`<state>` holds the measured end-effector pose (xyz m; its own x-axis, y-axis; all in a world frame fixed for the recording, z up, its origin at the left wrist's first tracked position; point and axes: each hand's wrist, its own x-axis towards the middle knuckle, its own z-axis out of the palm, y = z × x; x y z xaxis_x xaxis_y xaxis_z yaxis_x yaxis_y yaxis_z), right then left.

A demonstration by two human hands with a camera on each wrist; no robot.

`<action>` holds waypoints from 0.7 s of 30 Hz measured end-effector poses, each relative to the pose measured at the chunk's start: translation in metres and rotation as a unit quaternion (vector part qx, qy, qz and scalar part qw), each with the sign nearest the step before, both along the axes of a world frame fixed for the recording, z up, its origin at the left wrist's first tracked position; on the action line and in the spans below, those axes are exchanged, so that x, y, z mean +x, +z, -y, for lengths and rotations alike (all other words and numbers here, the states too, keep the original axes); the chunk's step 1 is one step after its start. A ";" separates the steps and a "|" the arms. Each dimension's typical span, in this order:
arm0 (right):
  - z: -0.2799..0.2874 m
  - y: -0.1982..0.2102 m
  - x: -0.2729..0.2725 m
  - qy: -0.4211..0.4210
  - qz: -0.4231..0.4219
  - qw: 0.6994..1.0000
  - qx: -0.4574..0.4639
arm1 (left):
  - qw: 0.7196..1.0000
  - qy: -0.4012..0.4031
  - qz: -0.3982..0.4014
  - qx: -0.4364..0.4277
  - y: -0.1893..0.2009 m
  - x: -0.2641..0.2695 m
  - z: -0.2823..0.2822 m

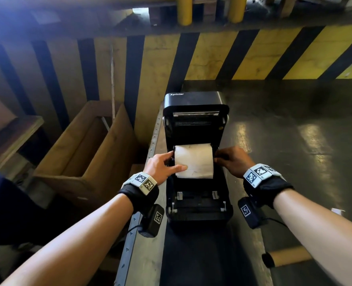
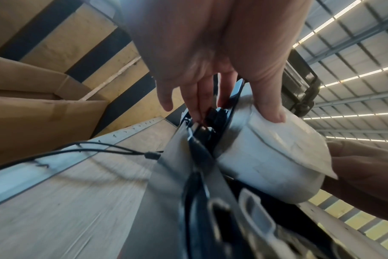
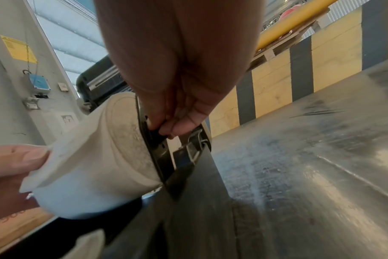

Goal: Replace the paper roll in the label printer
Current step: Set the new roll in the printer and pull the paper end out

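Observation:
The black label printer (image 1: 193, 102) stands with its lid swung up and back. A white paper roll (image 1: 193, 159) lies across its bay between two side holders, a loose flap of paper at its front. My left hand (image 1: 174, 162) grips the roll's left end, thumb laid on the paper and fingers down at the left holder (image 2: 219, 119). My right hand (image 1: 219, 157) pinches the right holder (image 3: 155, 149) at the roll's other end. In the wrist views the roll (image 2: 266, 157) (image 3: 95, 157) sits slightly above the bay floor. The roll hides the holders' inner faces.
The printer sits on a dark belt (image 1: 202, 254) with a metal rail (image 1: 142, 223) on its left. An open cardboard box (image 1: 84, 153) stands left of the rail. A bare cardboard tube (image 1: 286, 256) lies at lower right on the metal surface (image 1: 294, 141). A yellow-black striped wall (image 1: 212, 54) stands behind.

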<state>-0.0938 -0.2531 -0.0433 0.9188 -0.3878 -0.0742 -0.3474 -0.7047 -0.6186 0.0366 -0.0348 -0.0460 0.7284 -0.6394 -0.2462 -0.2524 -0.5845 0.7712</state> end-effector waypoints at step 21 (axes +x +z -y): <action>-0.019 -0.021 -0.008 -0.027 0.026 0.997 -0.067 | 0.989 -0.030 0.127 0.064 -0.006 -0.023 0.005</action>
<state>-0.1022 -0.2341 -0.0643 0.8978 -0.4394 0.0285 -0.3565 -0.7632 -0.5389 0.0137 -0.0394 -0.0524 0.7385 -0.6592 -0.1415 -0.4667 -0.6513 0.5984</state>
